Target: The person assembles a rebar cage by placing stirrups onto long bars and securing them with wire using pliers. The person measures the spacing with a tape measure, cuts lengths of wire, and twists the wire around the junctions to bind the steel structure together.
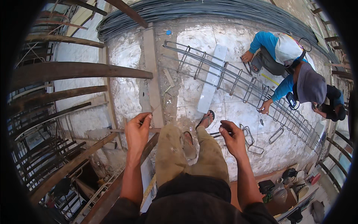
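Observation:
My left hand [137, 130] is raised in front of my left thigh, thumb and forefinger pinched together on a thin wire [156, 109] that sticks up from the fingertips. My right hand [234, 139] hovers above the floor beside my right knee. Its fingers are bent, with thumb and forefinger apart and no object visible between them. Just left of it show short dark bars [215, 134]; whether they touch the hand or lie on the floor I cannot tell. Beyond, a long rebar cage [220, 76] runs diagonally over the floor. Bent steel stirrups [255, 149] lie near my right hand.
A squatting co-worker in a hat [312, 84] has both hands near the cage, one by a pair of pincers [247, 69]. Another person [333, 102] is behind. Long steel rods [186, 11] lie at the back. Wooden beams [82, 70] border the left; bags and containers [279, 190] sit lower right.

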A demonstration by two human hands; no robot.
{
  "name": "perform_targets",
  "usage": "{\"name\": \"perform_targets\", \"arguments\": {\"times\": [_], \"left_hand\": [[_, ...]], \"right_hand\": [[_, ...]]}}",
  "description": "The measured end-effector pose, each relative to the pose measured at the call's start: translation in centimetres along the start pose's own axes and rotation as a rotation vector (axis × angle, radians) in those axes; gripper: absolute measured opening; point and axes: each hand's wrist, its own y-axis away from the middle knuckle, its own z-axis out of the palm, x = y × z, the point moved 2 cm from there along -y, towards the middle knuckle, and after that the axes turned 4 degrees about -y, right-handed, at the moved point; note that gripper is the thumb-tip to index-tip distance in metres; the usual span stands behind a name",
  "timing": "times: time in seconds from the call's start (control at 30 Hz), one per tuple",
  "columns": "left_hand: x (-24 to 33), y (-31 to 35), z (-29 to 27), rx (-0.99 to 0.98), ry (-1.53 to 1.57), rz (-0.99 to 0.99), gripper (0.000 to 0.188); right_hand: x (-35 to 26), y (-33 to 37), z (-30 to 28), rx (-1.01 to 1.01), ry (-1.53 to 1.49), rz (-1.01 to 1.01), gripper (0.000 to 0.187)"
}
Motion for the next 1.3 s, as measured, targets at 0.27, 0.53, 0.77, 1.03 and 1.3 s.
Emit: {"name": "perform_targets", "arguments": {"times": [0.27, 0.53, 0.77, 1.03, 1.3], "left_hand": [[-2.2, -10.7, 1.2, 0.178, -0.209, 0.1, 0.028], [-8.6, -20.1, 5.1, -0.167, -0.002, 0.025, 0.032], [-17.2, -26.1, 9.8, -0.268, 0.254, -0.077, 0.027], [-19.5, -29.4, 22.5, -0.414, 0.348, -0.082, 0.025], [-20.9, -30.3, 37.4, -0.481, 0.096, -0.172, 0.026]], "right_hand": [[2.2, -4.1, 4.3, 0.118, 0.022, 0.01, 0.035], [2.8, -2.7, 9.5, 0.431, -0.045, 0.238, 0.034], [0.5, -7.3, 13.9, 0.585, -0.033, 0.175, 0.033], [6.1, -28.6, 17.4, 0.424, -0.272, 0.251, 0.03], [23.1, -47.0, 17.6, 0.516, 0.085, 0.082, 0.038]]}}
